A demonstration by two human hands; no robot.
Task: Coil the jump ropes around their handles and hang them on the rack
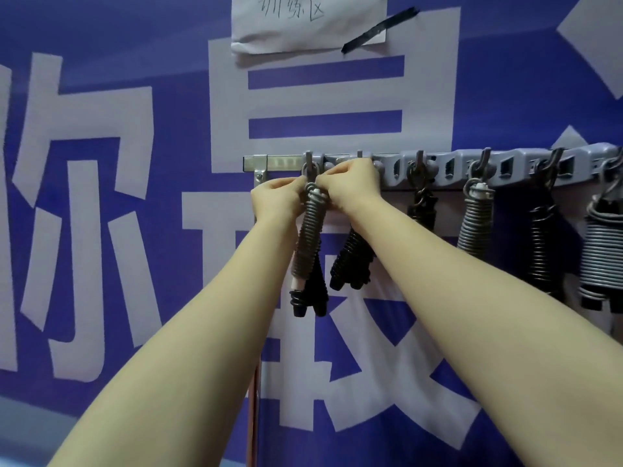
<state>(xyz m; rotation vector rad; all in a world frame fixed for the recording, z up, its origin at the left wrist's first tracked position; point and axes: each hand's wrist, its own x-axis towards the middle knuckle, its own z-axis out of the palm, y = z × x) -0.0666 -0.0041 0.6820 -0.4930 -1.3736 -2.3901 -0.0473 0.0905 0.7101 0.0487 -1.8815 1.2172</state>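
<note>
Left hand [279, 197] and right hand [354, 185] are close together, both pinching the top of the grey rope [308, 237], loop right at the hook [309, 162] on the rack [505, 168]. Release before it seats and it could drop, coils unwinding.

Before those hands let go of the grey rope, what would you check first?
1. Coils of the grey rope lie evenly round its handle: ok.
2. Its top loop is over the hook: ok, a ring shows round the hook.
3. Grip: the left hand and right hand both pinch the rope's top: ok.
4. Loop seated fully in the hook's bend: cannot tell, fingers cover it.
5. Clear of the black rope hanging beside it: cannot tell, the forearm hides the gap.
6. The rack carries the other ropes on their hooks: ok.
</note>
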